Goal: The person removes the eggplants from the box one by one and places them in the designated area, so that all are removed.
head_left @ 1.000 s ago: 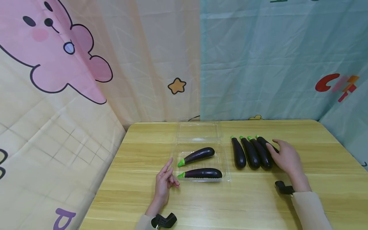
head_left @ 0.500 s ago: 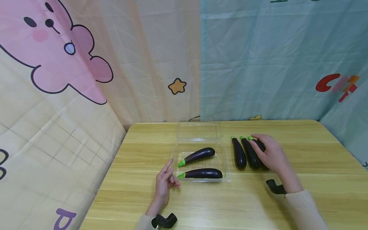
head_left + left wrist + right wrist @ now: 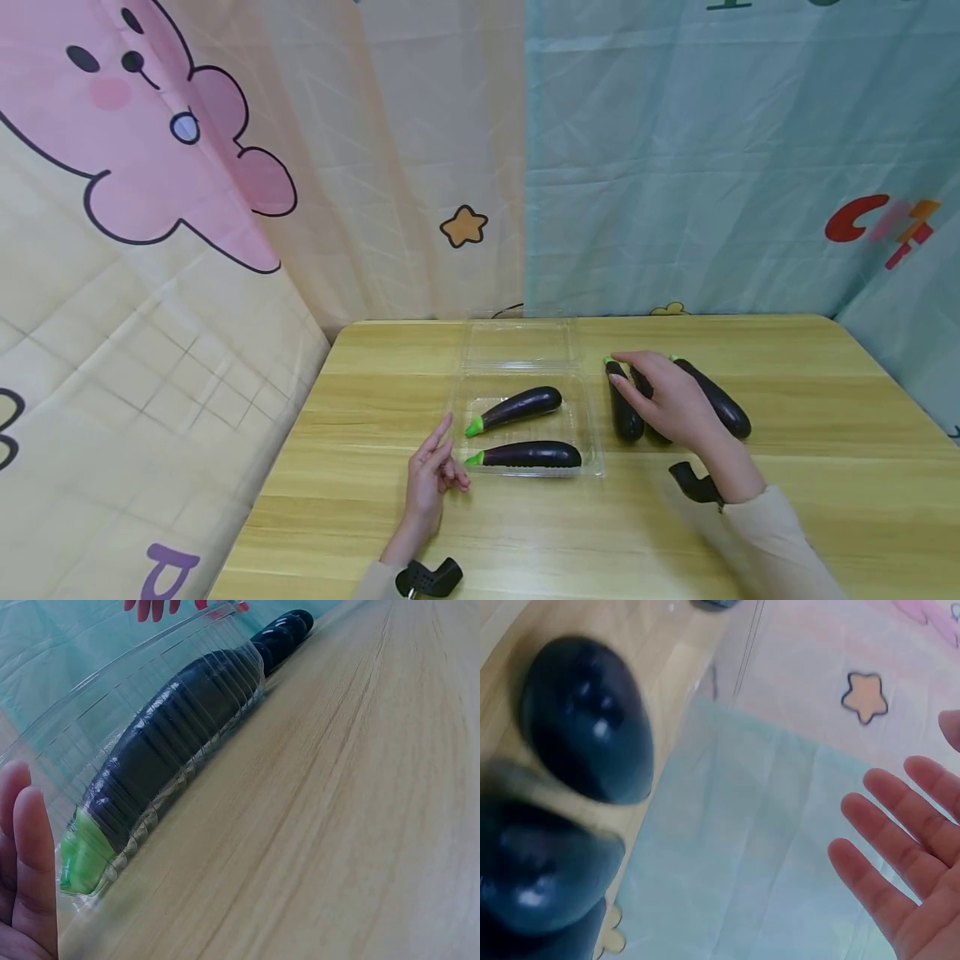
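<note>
A clear plastic clamshell box [image 3: 589, 427] lies open on the table, its lid [image 3: 519, 343] folded back. Inside are two eggplants: a rear one [image 3: 522, 405] and a front one [image 3: 534, 454], green stems to the left. My left hand [image 3: 429, 490] is at the box's front left corner, fingers extended; whether it touches the plastic I cannot tell. To the right, my right hand [image 3: 670, 398] is above a row of loose eggplants, fingers spread and holding nothing in the right wrist view. The leftmost eggplant [image 3: 624, 410] and a right one [image 3: 718, 400] show; the hand covers those between.
The wooden table [image 3: 570, 533] reaches back to a printed curtain [image 3: 637, 167]. A black wrist camera [image 3: 429, 577] sits on the left wrist, another camera [image 3: 696, 483] on the right.
My right hand has moved left across the row, from the rightmost eggplant toward the leftmost, uncovering the right end. The left hand and the eggplants in the box have stayed put.
</note>
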`<state>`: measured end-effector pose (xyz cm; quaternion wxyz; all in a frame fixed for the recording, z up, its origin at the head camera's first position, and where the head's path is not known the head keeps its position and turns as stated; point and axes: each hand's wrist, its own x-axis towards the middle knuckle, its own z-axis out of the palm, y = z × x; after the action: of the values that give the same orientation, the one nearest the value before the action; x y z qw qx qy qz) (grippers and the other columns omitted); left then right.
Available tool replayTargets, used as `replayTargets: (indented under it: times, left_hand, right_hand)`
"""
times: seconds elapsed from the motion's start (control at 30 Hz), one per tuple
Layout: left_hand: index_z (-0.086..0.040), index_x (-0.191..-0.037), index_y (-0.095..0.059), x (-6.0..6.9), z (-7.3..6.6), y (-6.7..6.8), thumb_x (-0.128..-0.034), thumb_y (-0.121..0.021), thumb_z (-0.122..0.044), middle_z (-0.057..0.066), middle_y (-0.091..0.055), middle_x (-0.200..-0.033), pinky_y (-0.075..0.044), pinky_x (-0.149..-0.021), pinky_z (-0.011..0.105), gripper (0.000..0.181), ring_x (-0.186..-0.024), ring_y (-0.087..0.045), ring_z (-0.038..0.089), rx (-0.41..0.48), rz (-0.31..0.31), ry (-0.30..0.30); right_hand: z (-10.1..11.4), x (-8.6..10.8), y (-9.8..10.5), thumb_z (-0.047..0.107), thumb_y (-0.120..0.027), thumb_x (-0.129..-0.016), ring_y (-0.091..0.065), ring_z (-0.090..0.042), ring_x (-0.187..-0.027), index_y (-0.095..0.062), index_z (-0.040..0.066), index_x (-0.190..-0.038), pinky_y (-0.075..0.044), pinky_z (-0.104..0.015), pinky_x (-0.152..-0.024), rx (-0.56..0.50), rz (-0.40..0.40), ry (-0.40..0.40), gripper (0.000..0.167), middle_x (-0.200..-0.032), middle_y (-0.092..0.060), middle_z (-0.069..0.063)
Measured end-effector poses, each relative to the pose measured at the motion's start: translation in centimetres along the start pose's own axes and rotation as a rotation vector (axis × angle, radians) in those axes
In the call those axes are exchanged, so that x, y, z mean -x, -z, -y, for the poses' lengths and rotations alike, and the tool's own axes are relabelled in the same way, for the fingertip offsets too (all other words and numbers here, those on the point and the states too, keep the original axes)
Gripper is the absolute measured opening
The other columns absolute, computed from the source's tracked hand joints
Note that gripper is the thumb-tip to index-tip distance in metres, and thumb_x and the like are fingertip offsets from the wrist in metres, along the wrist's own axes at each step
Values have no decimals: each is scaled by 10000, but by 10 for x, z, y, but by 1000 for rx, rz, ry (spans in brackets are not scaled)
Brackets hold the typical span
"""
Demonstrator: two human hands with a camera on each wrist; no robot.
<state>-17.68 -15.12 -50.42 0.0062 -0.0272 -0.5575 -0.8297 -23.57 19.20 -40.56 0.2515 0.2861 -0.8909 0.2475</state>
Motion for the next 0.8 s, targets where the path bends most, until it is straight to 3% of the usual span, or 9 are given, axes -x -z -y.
replayTargets:
  times: [0.23,0.5,0.8]
  left_hand:
    - [5,-1468,-289,0,0,1,-1000,-447,-150,-5,-454,-505,-511,-484,233,517,-483,-584,119,-5,8,-2]
    - [9,-1470,-278,0,0,0,-1004,-438,-143,-5,-453,-506,-511,-484,231,515,-483,-583,115,-8,10,-6]
    - [14,-1472,-268,0,0,1,-1005,-435,-145,-7,-467,-511,-513,-482,232,520,-485,-588,113,-5,19,-10]
  right_hand:
    - [16,-12,-13,224,-686,-888,-608,-227,-947,-597,45,-1240,-517,-421,-773,-28,137,39,405,-1144,-621,-96]
    - [35,-28,-25,417,-625,-905,-564,-252,-1099,-582,75,-1259,-482,-442,-887,-71,355,36,494,-1219,-585,-80]
    - [47,-43,-45,414,-627,-903,-543,-261,-1137,-570,54,-1277,-458,-433,-929,-79,497,82,522,-1244,-574,-91]
